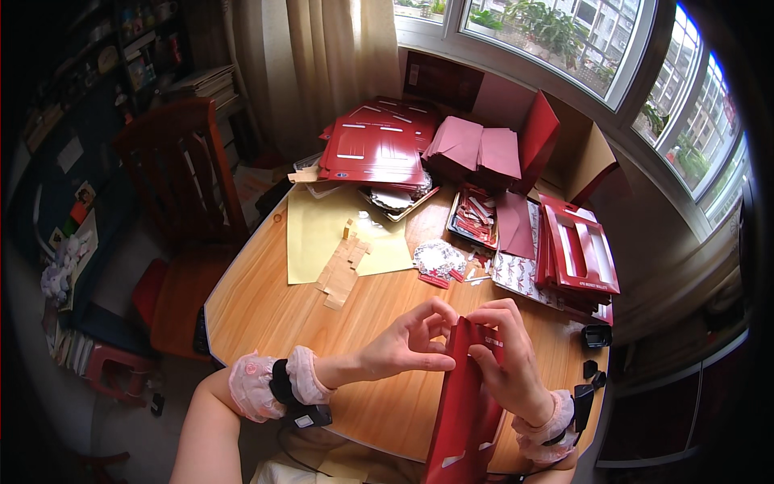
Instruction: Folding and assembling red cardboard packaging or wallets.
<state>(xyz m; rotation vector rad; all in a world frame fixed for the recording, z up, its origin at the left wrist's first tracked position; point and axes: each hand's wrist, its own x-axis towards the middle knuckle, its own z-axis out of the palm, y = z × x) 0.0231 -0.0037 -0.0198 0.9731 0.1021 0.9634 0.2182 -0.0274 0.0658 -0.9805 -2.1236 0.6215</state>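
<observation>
White lettering (594, 285) on stacked cartons (584, 258) and, seemingly, held carton (459, 395)

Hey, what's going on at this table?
A person is working with bare hands on a red cardboard piece, upright at the near side of the wooden table. The right hand grips its top end, while the left hand is at the top edge. Farther back lie a pile of flat red card, pink paper stacks and a yellow sheet.
</observation>
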